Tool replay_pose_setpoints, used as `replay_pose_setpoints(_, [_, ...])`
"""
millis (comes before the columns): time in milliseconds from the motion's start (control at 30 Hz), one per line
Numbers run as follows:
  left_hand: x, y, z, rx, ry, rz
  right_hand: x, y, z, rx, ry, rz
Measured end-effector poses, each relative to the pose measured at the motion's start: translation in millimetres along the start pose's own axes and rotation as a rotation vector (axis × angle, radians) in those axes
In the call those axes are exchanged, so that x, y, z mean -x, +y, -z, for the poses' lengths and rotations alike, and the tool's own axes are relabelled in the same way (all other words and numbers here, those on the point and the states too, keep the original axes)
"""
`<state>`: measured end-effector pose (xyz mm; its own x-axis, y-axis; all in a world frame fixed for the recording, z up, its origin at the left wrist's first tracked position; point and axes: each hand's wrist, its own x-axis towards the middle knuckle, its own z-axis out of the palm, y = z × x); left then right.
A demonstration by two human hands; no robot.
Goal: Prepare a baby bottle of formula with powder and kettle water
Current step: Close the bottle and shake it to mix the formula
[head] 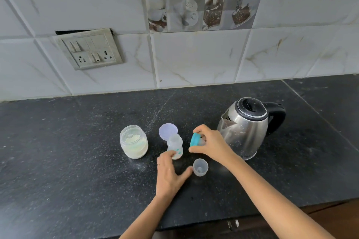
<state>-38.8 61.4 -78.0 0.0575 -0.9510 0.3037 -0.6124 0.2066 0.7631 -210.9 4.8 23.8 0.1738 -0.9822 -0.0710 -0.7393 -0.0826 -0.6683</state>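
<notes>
- The open powder jar (pixel 134 144) stands on the dark tabletop (pixel 68 141), its lilac lid (pixel 168 131) lying just behind the bottle; we should keep both within easy reach.
- Our left hand (pixel 171 172) steadies the open bottle (pixel 175 146) at its base, fingers loosely spread; we would press gently so it stays upright.
- Our right hand (pixel 210 144) pinches the teal teat ring (pixel 195 139); we should set it down teat-up, near the clear cap (pixel 200 167) and clear of the kettle (pixel 246 126).

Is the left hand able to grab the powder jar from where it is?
Probably yes. The left hand rests at the bottle's base, and the open powder jar stands just to its left, with only bare counter between them.
</notes>
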Motion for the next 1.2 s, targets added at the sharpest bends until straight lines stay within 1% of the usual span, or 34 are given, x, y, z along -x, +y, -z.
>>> replay_pose_setpoints(67, [-11, -1, 4, 0.046, 0.098, 0.106, -12, -7, 3, 0.042, -0.048, 0.065])
replay_pose_setpoints(100, [-17, -1, 6, 0.069, 0.118, 0.148, -17, -12, 3, 0.057, -0.069, 0.115])
replay_pose_setpoints(133, [-24, -3, 8, 0.097, 0.114, 0.182, -22, -18, 2, 0.071, -0.089, 0.16])
replay_pose_setpoints(200, [-35, -4, 12, 0.173, 0.044, 0.235, -31, -30, 0, 0.098, -0.131, 0.208])
replay_pose_setpoints(267, [-44, -3, 14, 0.196, -0.046, 0.225, -39, -40, -4, 0.155, -0.18, 0.24])
replay_pose_setpoints(300, [-47, -2, 14, 0.186, -0.063, 0.204, -43, -45, -6, 0.205, -0.213, 0.258])
replay_pose_setpoints(367, [-51, 0, 15, 0.196, -0.058, 0.192, -50, -54, -9, 0.319, -0.287, 0.3])
replay_pose_setpoints(433, [-53, 0, 15, 0.226, -0.053, 0.201, -54, -59, -11, 0.379, -0.346, 0.32])
replay_pose_setpoints(500, [-53, -2, 16, 0.238, -0.057, 0.203, -58, -60, -10, 0.394, -0.375, 0.332])
replay_pose_setpoints(600, [-53, -5, 18, 0.245, -0.068, 0.222, -62, -60, -5, 0.315, -0.421, 0.345])
replay_pose_setpoints(667, [-53, -8, 17, 0.251, -0.067, 0.232, -63, -62, -4, 0.323, -0.439, 0.325])
replay_pose_setpoints(733, [-52, -8, 15, 0.257, -0.065, 0.242, -65, -65, -7, 0.41, -0.418, 0.291])
replay_pose_setpoints(767, [-52, -9, 14, 0.262, -0.065, 0.245, -65, -66, -11, 0.454, -0.38, 0.276])
replay_pose_setpoints(833, [-52, -8, 14, 0.268, -0.068, 0.254, -63, -65, -21, 0.496, -0.249, 0.228])
replay_pose_setpoints(900, [-52, -8, 13, 0.274, -0.07, 0.249, -59, -61, -33, 0.498, -0.113, 0.137])
replay_pose_setpoints(933, [-52, -8, 13, 0.276, -0.07, 0.244, -57, -58, -37, 0.504, -0.072, 0.094])
replay_pose_setpoints(1000, [-52, -8, 14, 0.277, -0.076, 0.236, -53, -49, -37, 0.535, -0.045, 0.028])
replay_pose_setpoints(1067, [-53, -8, 15, 0.289, -0.086, 0.24, -51, -39, -29, 0.565, -0.06, 0.016])
replay_pose_setpoints(1100, [-54, -9, 16, 0.293, -0.089, 0.245, -50, -32, -25, 0.528, -0.064, 0.02])
replay_pose_setpoints(1133, [-54, -9, 16, 0.294, -0.09, 0.25, -50, -26, -20, 0.416, -0.062, 0.042])
replay_pose_setpoints(1167, [-55, -9, 16, 0.291, -0.091, 0.254, -51, -20, -17, 0.249, -0.076, 0.071])
replay_pose_setpoints(1200, [-55, -9, 16, 0.285, -0.094, 0.258, -51, -16, -14, 0.075, -0.135, 0.102])
